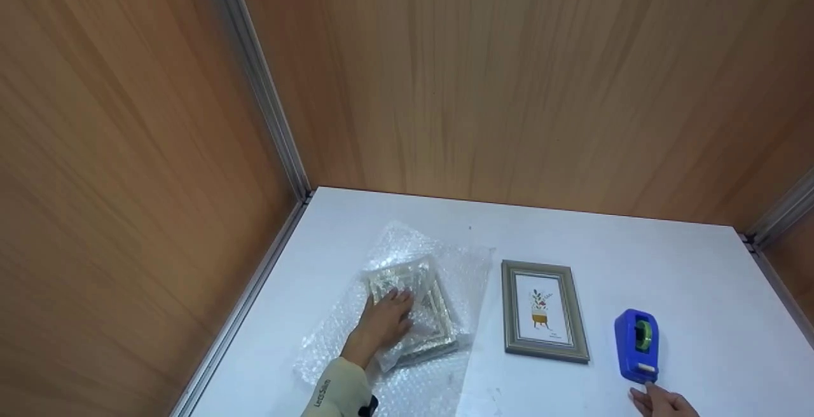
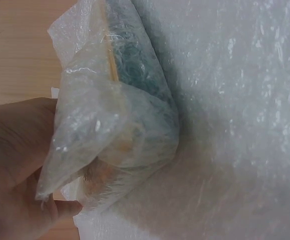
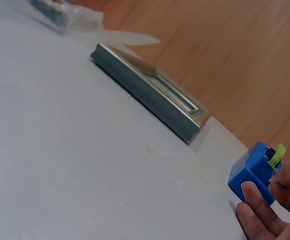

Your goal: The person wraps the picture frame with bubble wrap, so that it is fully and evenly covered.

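Note:
My left hand (image 1: 383, 321) lies with its fingers extended over a picture frame (image 1: 441, 306) covered by a folded flap of bubble wrap (image 1: 474, 277). In the left wrist view the wrap (image 2: 84, 115) bends up over the frame's edge near the thumb. At the right, my right hand (image 1: 664, 401) is at the front end of a blue tape dispenser (image 1: 629, 347). Its thumb and index finger (image 3: 287, 175) come together at the cutter, pinching the tape end, which the fingers hide. Other fingertips touch the dispenser's front. The green tape roll (image 1: 644, 334) sits in the dispenser.
A second picture frame (image 1: 579, 315), grey-green with a plant print, lies face up between the wrapped frame and the dispenser. The white table (image 1: 610, 245) meets wooden panels (image 1: 509, 86) at the back and left, with a metal rail (image 1: 267, 99) at the corner.

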Motion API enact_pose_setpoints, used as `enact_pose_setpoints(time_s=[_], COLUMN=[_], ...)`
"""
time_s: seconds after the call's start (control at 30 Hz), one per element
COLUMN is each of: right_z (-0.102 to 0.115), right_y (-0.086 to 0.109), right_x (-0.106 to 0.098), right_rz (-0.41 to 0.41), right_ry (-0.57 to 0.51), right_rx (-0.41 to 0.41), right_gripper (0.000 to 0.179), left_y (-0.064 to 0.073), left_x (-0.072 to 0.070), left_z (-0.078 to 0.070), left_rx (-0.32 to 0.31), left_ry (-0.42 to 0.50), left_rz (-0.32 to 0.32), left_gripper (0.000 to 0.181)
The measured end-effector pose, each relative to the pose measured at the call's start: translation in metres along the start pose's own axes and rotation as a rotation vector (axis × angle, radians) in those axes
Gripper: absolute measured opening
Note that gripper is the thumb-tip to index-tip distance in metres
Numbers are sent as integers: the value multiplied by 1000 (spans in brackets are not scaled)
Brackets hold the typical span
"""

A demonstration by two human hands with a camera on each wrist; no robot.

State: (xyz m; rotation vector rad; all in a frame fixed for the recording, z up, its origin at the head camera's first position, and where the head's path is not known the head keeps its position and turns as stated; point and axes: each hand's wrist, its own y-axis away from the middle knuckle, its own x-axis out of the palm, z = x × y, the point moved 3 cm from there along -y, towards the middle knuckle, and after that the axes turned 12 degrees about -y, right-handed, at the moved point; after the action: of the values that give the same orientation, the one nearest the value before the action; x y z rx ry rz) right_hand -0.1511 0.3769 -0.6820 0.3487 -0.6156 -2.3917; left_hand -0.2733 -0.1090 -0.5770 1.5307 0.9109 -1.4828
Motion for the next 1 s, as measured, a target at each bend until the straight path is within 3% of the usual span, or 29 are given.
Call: enact_pose_setpoints(time_s=[0.4,0.63,0.73,0.83,1.0], right_z=[0,17,17,9,8], right_y=[-3,24,23,11,10], right_x=[-1,1,1,1,1], right_rz=[24,47,43,38,32], right_ry=[17,-3,-28,-13,-2], right_rx=[23,11,-11,8,22], right_gripper=[33,27,23,24,25], left_y=[0,0,-1,-1,0], left_x=[0,-1,-1,0,-1], left_z=[-1,0,0,1,0], left_rx=[5,-3,-9,-11,-5], left_ry=[0,5,2,9,9], left_rz=[-17,-10,4,7,3], left_gripper=[50,51,51,51,51])
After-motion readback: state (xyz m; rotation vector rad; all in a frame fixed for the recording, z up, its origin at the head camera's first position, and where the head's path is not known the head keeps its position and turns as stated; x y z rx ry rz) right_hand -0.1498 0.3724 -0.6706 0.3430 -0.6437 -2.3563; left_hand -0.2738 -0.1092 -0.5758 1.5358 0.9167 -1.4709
